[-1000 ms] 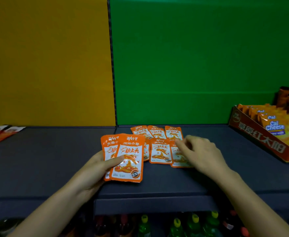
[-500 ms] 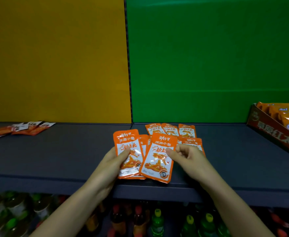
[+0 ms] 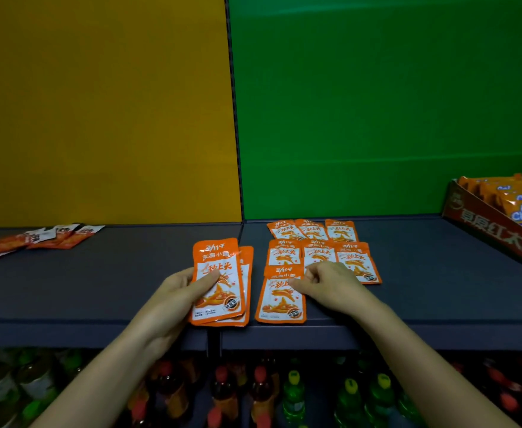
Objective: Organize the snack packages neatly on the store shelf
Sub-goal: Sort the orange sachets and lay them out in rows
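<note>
My left hand (image 3: pixel 179 299) grips a small stack of orange snack packets (image 3: pixel 219 282) near the front of the dark shelf (image 3: pixel 114 282), thumb across the top packet. To the right, two rows of the same orange packets (image 3: pixel 315 239) lie flat on the shelf. In front of their left column lies one more orange packet (image 3: pixel 279 296), close to the shelf's front edge. My right hand (image 3: pixel 327 284) pinches that packet at its upper right corner and covers part of the middle row.
Loose red and white packets (image 3: pixel 37 237) lie scattered at the shelf's far left. A red cardboard tray (image 3: pixel 494 223) of Cal Cheese packs stands at the right. Yellow and green panels back the shelf. Bottles (image 3: pixel 290 393) fill the shelf below.
My right hand took one packet off the left hand's stack and set it down on the shelf in front of the rows. The left hand keeps the remaining packets.
</note>
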{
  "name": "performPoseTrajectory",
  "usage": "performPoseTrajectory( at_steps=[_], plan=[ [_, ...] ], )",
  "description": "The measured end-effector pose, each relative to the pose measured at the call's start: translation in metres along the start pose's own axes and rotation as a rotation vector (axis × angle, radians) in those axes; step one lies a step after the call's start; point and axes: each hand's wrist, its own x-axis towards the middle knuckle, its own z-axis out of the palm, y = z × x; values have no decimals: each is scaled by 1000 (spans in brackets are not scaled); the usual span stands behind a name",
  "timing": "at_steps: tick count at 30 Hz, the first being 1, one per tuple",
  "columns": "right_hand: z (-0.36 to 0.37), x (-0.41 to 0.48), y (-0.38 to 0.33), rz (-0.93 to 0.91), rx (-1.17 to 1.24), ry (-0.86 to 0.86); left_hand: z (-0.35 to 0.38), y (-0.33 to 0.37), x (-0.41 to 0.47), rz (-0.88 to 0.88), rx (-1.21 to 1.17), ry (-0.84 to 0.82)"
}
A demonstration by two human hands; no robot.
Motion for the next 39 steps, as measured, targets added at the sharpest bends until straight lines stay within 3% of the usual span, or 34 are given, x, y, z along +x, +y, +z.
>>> performPoseTrajectory(
  at_steps=[3,5,8,10,15,21,29,39],
  plan=[
    [-5,-7,-2,-30,-10,67,7,1,-1,15,-1,-49],
    [-9,-15,-6,-78,176,137,15,1,1,37,-8,-82],
    [-13,-29,-12,-82,425,54,35,1,6,57,-5,-128],
    [-10,-35,-9,-79,466,16,52,0,8,61,7,-160],
    [-20,-45,10,21,578,153,88,-3,15,172,167,-187],
    [-56,-57,51,111,367,342,102,-6,36,338,388,-104],
    [-57,-59,78,211,139,189,123,-4,42,354,931,7],
    [-53,-46,82,233,-158,242,137,4,40,456,1570,44]
  ],
)
